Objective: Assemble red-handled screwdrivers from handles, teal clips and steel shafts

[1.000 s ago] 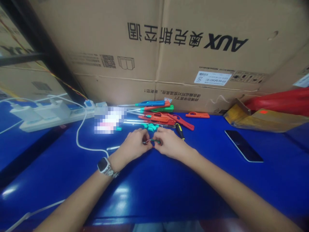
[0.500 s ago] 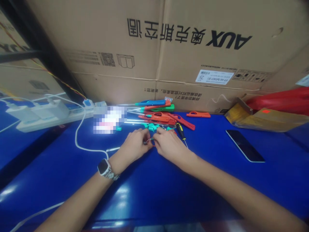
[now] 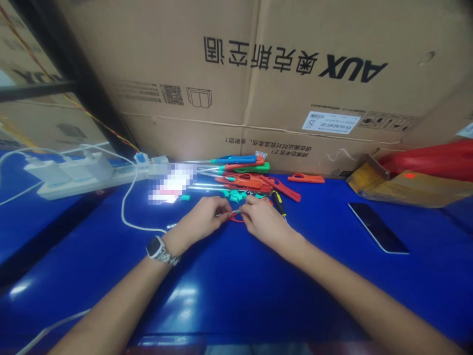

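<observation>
Slightly wider apart than earlier, our left hand [image 3: 202, 219] and right hand [image 3: 264, 223] bare more of the red loop [image 3: 237, 220] between them. Head view: both pinch a thin wire [image 3: 234, 212], probably for fine control. Screwdriver [image 3: 278, 201], lighters [image 3: 243, 182] beyond on tabletop [image 3: 236, 296], likely for easy reach.

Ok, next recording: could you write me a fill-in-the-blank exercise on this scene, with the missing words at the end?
1. The bare left hand has a square white smartwatch strapped around its ____.
2. The slim screwdriver near the bare right hand has a handle in black and ____.
3. The flat black-screened phone lies on a glossy table coloured ____.
4. The large brown cardboard box shows, upside down, the big bold Latin letters ____.

Missing words: wrist; yellow; blue; AUX.
</observation>
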Demonstrator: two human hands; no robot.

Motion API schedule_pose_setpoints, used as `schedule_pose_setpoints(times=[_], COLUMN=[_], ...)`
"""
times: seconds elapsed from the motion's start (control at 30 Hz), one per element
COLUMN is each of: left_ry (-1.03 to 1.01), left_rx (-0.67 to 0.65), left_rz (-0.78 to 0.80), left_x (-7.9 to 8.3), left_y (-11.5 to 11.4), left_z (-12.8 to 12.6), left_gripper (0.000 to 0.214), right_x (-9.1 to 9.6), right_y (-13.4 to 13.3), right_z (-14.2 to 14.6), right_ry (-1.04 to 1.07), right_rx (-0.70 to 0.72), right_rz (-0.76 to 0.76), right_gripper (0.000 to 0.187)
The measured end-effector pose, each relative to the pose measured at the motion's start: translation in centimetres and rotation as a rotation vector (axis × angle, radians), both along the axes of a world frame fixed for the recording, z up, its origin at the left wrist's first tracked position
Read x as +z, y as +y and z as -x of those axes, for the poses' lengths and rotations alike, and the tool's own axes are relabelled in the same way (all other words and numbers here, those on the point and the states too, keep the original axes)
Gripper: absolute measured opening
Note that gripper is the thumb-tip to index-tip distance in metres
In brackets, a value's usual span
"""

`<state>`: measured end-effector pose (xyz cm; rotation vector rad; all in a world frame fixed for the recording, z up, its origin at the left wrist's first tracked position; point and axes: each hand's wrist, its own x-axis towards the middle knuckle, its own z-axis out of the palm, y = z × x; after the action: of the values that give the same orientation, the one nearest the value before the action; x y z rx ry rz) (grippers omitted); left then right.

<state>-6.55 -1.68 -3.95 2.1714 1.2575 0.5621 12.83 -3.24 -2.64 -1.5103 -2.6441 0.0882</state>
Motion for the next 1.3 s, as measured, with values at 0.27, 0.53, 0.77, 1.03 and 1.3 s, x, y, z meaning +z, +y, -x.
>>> schedule_pose_setpoints(times=[0.27, 0.53, 0.77, 1.03, 1.3], left_ry=[0.034, 0.064, 0.12, 0.227, 0.305], left_rx=[0.079, 0.036, -0.029, -0.232, -0.284], left_rz=[-0.131, -0.271, -0.294, -0.42, -0.458], left_x=[-0.6, -0.4, -0.7, 0.6, 0.6], left_y=[-0.4, -1.4, -1.2, -1.4, -1.4], left_z=[-1.0, -2.2, -2.1, -1.4, -1.4], left_gripper=[0.008, 0.014, 0.019, 0.027, 0.028], right_x=[-0.2, -0.2, 0.3, 0.2, -0.7], right_y=[-0.1, 0.5, 2.0, 1.1, 0.5], right_z=[0.1, -1.3, -4.7, -6.5, -6.0], right_ry=[0.015, 0.301, 0.6, 0.197, 0.36], right_rx=[0.02, 0.091, 0.022, 0.111, 0.087], right_rz=[-0.023, 0.104, 0.293, 0.013, 0.079], right_gripper=[0.027, 0.027, 0.047, 0.034, 0.013])
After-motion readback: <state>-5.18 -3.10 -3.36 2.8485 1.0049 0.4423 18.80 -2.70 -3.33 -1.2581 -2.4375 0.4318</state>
